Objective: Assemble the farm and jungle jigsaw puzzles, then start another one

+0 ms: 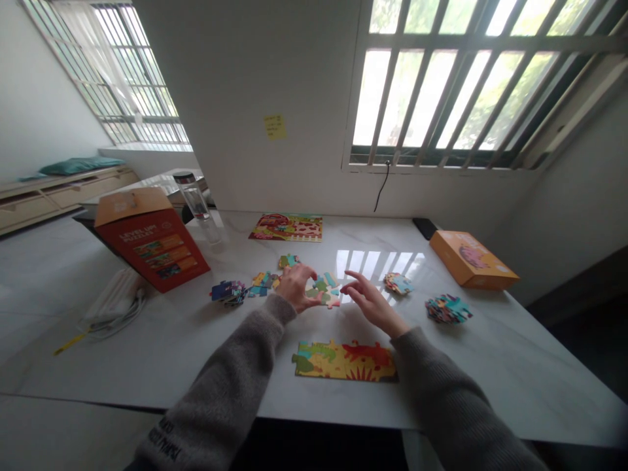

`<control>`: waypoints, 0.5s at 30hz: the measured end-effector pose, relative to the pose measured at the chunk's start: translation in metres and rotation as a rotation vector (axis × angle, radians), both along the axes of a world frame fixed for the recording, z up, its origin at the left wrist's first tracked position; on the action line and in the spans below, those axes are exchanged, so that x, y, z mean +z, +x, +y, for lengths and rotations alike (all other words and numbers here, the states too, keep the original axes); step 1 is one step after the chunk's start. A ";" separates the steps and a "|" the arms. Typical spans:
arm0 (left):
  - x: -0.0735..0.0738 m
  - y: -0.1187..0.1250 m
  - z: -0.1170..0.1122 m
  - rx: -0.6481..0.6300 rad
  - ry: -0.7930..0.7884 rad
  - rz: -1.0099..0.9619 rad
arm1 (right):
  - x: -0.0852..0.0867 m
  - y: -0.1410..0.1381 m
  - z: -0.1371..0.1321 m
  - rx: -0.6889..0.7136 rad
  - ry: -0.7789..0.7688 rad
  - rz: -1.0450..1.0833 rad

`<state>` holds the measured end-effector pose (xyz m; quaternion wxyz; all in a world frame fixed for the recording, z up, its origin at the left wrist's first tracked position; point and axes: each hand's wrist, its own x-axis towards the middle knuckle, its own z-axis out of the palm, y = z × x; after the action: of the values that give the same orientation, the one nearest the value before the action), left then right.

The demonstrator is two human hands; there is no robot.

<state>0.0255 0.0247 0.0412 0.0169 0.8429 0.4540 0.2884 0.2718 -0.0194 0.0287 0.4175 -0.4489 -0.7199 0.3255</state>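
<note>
My left hand [294,288] rests over loose jigsaw puzzle pieces [321,286] in the middle of the table, thumb and index finger apart around their left side. Its other fingers are partly hidden. To the right of these pieces, my right hand [370,304] hovers with the index finger stretched out and nothing held. Nearer to me lies a joined puzzle strip [343,361] with a green and a red animal on yellow. More puzzle pieces [262,282] lie left of my left hand, and one green-and-yellow piece [288,261] lies just beyond it.
Stacked pieces stand in a dark pile [229,292] at left, a small pile [398,283] and a teal pile [447,309] at right. A red puzzle box [157,245], glass bottle [193,196], cable [118,304], picture sheet [287,227], orange box [471,258] and black object [424,228] surround them.
</note>
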 end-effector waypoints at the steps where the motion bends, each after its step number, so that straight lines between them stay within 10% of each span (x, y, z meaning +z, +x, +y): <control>1: 0.000 0.006 -0.005 -0.043 0.012 -0.005 | -0.001 -0.004 0.000 0.027 -0.041 0.063; 6: -0.004 0.029 -0.019 -0.209 0.038 -0.016 | -0.005 -0.013 0.000 0.028 -0.066 0.190; 15: -0.018 0.017 -0.009 -0.327 -0.089 0.022 | -0.002 0.020 0.003 0.022 0.014 -0.228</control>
<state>0.0422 0.0155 0.0228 0.0960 0.9070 0.3231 0.2523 0.2914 -0.0162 0.0268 0.3326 -0.4721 -0.7698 0.2719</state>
